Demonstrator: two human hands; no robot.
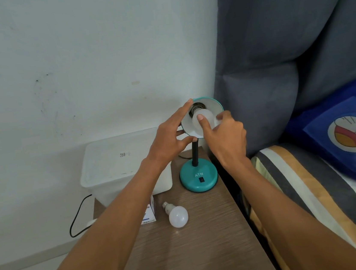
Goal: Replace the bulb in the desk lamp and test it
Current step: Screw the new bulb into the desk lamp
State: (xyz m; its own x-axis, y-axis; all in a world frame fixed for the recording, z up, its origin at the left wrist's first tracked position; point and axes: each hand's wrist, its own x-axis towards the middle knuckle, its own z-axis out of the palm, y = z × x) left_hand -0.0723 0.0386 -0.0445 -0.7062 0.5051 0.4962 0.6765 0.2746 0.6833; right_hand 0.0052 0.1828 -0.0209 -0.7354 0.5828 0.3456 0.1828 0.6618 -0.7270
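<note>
A teal desk lamp stands on the wooden bedside table, its round base (pixel 199 178) marked ATN with a black switch. Its shade (pixel 212 106) is tilted up toward me, white inside. A white bulb (pixel 207 115) sits in the shade's socket. My right hand (pixel 224 138) grips that bulb with thumb and fingers. My left hand (pixel 171 140) holds the shade's left rim, index finger stretched along the edge. A second white bulb (pixel 177 216) lies loose on the table, screw cap pointing up-left.
A white plastic box (pixel 113 165) stands at the table's back left, with a small bulb carton (pixel 150 214) in front of it. A black cable (pixel 79 216) hangs off the left edge. A bed with a grey headboard (pixel 286 54) and blue cartoon pillow (pixel 349 134) adjoins the right.
</note>
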